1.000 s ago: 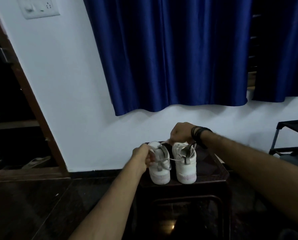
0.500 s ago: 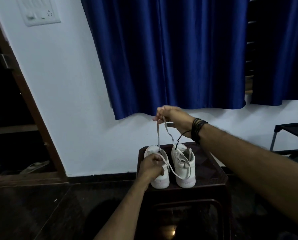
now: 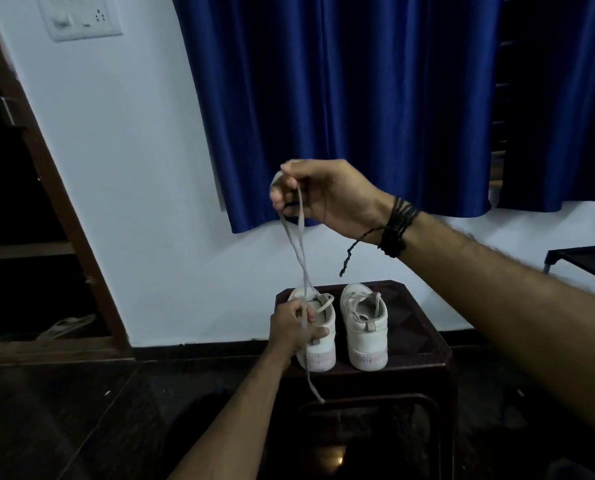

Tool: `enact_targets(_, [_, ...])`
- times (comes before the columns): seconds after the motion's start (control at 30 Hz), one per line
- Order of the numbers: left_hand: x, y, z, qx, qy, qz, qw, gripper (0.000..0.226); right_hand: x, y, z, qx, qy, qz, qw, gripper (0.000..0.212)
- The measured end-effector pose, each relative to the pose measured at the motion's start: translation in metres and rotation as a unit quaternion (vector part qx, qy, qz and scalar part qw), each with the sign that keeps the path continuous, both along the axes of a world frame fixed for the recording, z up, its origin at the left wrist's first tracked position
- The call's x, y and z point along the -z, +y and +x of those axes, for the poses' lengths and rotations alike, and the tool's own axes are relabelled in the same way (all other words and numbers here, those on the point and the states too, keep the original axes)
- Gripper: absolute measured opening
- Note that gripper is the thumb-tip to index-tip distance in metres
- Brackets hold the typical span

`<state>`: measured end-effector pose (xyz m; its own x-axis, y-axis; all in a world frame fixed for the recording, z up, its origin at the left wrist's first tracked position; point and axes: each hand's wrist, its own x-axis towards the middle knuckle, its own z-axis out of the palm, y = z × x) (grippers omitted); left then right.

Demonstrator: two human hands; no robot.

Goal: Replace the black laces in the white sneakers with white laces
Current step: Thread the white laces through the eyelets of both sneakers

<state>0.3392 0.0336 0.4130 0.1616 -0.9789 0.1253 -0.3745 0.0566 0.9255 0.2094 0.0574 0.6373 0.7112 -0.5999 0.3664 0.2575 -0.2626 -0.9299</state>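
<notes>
Right hand: the right hand (image 3: 327, 195) is raised high in front of the blue curtain (image 3: 341, 98), its fingers (image 3: 282, 199) pinched on the white lace (image 3: 298, 244), which hangs as two strands down to the shoe.
Left hand: the left hand (image 3: 294, 327) grips the heel side of the left sneaker (image 3: 318, 334), fingers curled round its collar and steadying it on the surface (image 3: 417, 327).
Lace: one free tail runs past the left hand and dangles below the front edge of the surface.
Right sneaker: the right sneaker (image 3: 363, 327) stands just beside the left one, apart from both hands, with pale laces already in its eyelets.
Change: a second ago both hands were low at the shoes; half a second ago the right hand had begun to lift; now it is clearly higher, so the lace has been drawn up through the left shoe.
Meaning: this looks like slack being pulled through an eyelet during threading of the white lace. No black lace shows in either shoe, so the removal seems done; the dark cord near the wrist belongs to the wristband (image 3: 396, 226).
Stage: judged late, with the left shoe's lacing unfinished.
Risk: pulling too far could leave the two ends uneven.
</notes>
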Motion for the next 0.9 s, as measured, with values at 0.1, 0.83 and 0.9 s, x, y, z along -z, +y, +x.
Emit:
enact_targets(0.1, [-0.004, -0.003, -0.003, -0.048, -0.002, -0.011, 0.999, 0.04, 0.021, -0.019, -0.011, 0.064, 0.013, 0.071, 0.995, 0.029])
enact_targets(0.83, [-0.005, -0.032, 0.02, -0.121, -0.174, 0.018, 0.977, 0.019, 0.141, -0.08, -0.028, 0.432, 0.549, -0.286, 0.656, 0.039])
enact_targets(0.9, [-0.004, -0.035, 0.016, -0.123, -0.299, -0.039, 0.945, 0.013, 0.156, -0.084, -0.014, 0.375, 0.518, -0.265, 0.722, 0.045])
